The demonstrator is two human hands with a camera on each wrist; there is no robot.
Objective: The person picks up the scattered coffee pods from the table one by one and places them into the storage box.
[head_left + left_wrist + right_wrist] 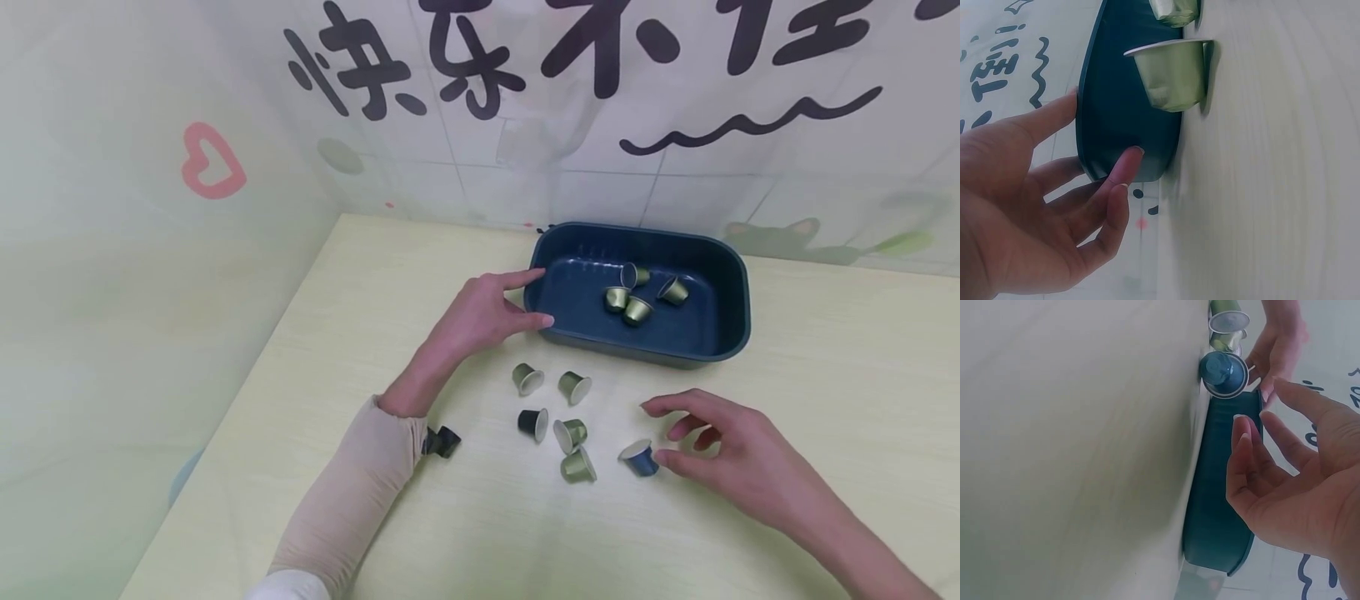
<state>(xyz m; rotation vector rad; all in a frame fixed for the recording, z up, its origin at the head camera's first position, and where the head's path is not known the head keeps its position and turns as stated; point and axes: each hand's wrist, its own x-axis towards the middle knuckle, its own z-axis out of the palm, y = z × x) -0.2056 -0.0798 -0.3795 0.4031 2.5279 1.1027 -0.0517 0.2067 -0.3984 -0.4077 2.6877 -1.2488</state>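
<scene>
My left hand (483, 312) is at the left end of a dark blue plastic basin (637, 344), its thumb and index finger holding the rim. In the left wrist view, the left hand's fingers bend around the basin's end. A blue coffee capsule (640, 457) lies on its side on the table, left of my right hand (723, 454). The right hand's thumb and fingers are spread and bent, holding nothing, with the thumb tip beside the capsule. Several green coffee capsules (574, 387) and one black capsule (533, 424) lie between the hands.
Inside the basin lie several green capsules (637, 311). The pale wooden table (465, 533) meets a wall (480, 192) with printed characters behind the basin. A small black object (442, 442) shows beside the left forearm.
</scene>
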